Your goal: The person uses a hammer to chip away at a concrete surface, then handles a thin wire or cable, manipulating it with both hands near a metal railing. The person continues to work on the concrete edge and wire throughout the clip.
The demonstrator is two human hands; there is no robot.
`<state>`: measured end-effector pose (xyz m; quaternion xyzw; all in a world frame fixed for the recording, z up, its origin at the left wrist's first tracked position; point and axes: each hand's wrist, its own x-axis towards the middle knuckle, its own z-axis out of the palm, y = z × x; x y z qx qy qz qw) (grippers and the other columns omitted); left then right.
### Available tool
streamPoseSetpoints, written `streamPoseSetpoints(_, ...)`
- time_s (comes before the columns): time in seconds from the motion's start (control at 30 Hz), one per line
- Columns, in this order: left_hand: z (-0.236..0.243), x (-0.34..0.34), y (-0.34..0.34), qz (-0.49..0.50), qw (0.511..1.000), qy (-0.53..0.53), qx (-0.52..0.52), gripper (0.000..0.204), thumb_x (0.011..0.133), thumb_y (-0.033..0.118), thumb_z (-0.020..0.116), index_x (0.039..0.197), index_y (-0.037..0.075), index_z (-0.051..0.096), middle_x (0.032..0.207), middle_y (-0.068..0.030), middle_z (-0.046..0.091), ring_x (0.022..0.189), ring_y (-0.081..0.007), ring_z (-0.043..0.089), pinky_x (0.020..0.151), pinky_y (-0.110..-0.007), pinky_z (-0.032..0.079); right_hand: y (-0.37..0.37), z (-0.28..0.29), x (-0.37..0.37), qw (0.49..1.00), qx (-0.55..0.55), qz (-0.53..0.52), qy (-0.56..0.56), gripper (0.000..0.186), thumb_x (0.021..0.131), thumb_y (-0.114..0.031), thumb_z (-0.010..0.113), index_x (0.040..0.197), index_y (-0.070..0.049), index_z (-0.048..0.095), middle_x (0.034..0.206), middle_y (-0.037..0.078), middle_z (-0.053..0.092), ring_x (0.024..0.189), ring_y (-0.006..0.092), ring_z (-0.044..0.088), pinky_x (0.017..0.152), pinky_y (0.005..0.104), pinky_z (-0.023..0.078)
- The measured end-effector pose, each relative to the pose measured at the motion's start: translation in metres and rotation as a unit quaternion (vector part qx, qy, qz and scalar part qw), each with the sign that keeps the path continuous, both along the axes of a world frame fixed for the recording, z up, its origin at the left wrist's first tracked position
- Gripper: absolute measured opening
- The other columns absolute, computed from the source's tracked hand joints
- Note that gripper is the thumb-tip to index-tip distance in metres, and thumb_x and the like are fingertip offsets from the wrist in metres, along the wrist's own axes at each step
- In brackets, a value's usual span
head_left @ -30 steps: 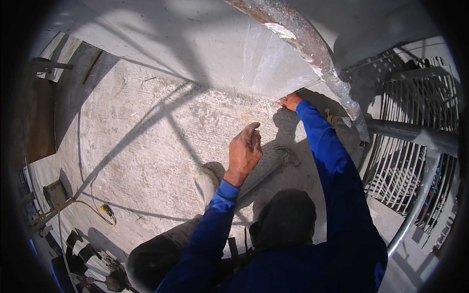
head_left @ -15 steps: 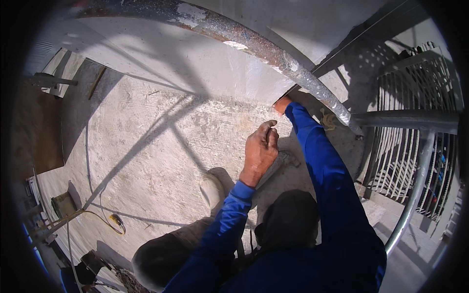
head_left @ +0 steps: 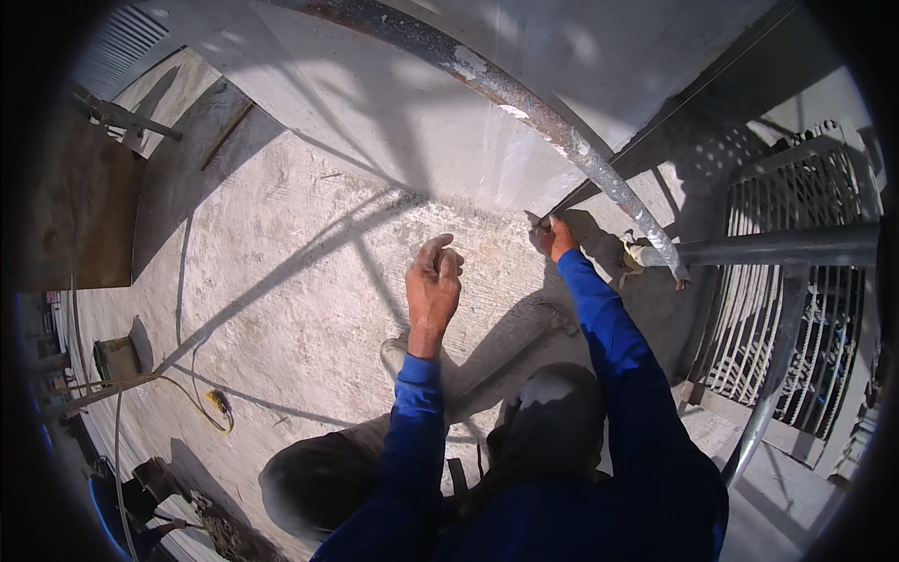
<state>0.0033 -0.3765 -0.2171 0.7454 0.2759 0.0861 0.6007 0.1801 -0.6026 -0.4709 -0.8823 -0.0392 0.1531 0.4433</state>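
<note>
Low at the foot of the pale plastered wall (head_left: 487,140), my right hand (head_left: 560,240) is closed on a small flat-bladed tool (head_left: 533,217). Its blade shows dark beside the wall's bottom corner, and its handle is hidden in my fingers. My left hand (head_left: 433,298) hangs over the rough concrete floor (head_left: 290,244), away from the wall. The fingers of that hand are loosely bent and a little apart, with nothing visible in them. Both forearms wear blue sleeves. A light boot (head_left: 393,358) shows below my left hand.
A paint-spattered metal pipe (head_left: 524,108) crosses in front of the wall. At the right, a grey pipe (head_left: 777,245) runs beside a white slatted grille (head_left: 777,290). A yellow-ended cord (head_left: 218,403), a small block (head_left: 116,359) and a brown board (head_left: 89,215) are at the left.
My right hand has drawn back from behind the wall's corner, bringing the bladed tool into sight. My left hand has shifted left. The whole view has turned slightly.
</note>
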Motion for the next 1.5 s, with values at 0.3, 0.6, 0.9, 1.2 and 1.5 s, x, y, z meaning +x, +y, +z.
streamPoseSetpoints(0.3,-0.016,-0.004,0.010,0.010,1.000,0.022,-0.016,0.032,0.091,0.012,0.048,0.116,-0.004,0.059,0.077,-0.0079,0.064,0.074,-0.0140,0.062,0.070,-0.027,0.049,0.029,0.042,-0.022,0.978,-0.185,0.005,-0.094,0.027,0.085,-0.025,0.055,0.102,-0.006,0.063,0.102,0.024,0.065,0.097,0.0423,0.062,0.084,0.0486,0.049)
streamPoseSetpoints(0.6,-0.037,-0.008,0.014,0.010,0.999,0.051,-0.016,0.032,0.092,0.014,0.048,0.116,-0.004,0.060,0.077,-0.0090,0.065,0.074,-0.0151,0.063,0.071,-0.027,0.050,0.027,0.036,-0.023,0.986,-0.151,-0.014,-0.066,0.021,0.085,-0.021,0.056,0.092,-0.004,0.065,0.090,0.025,0.066,0.089,0.0431,0.063,0.077,0.0489,0.051)
streamPoseSetpoints(0.9,0.017,0.033,0.016,-0.062,0.994,-0.002,0.087,0.028,0.090,0.014,0.051,0.112,0.001,0.062,0.082,-0.0172,0.069,0.076,-0.0268,0.068,0.073,-0.036,0.052,0.055,0.019,-0.012,0.968,-0.249,0.021,0.025,0.023,0.081,-0.024,0.061,0.094,-0.005,0.065,0.099,0.020,0.067,0.096,0.0395,0.063,0.081,0.0462,0.052)
streamPoseSetpoints(1.2,0.181,0.030,0.072,-0.246,0.870,-0.001,0.427,0.025,0.088,0.011,0.053,0.106,-0.001,0.064,0.097,-0.0229,0.068,0.087,-0.0370,0.067,0.078,-0.041,0.052,0.018,0.029,-0.028,0.991,-0.118,0.002,-0.055,0.054,0.074,-0.024,0.068,0.123,-0.005,0.053,0.112,0.024,0.062,0.103,0.0372,0.061,0.091,0.0442,0.049)
streamPoseSetpoints(1.5,0.216,-0.094,0.114,-0.149,0.929,0.037,0.338,0.029,0.089,0.014,0.052,0.111,-0.001,0.063,0.085,-0.0188,0.067,0.076,-0.0284,0.066,0.072,-0.035,0.051,-0.052,0.091,-0.095,0.986,0.125,-0.103,0.032,0.047,0.083,-0.026,0.071,0.119,-0.003,0.055,0.094,0.009,0.067,0.071,0.0189,0.065,0.062,0.0335,0.055)
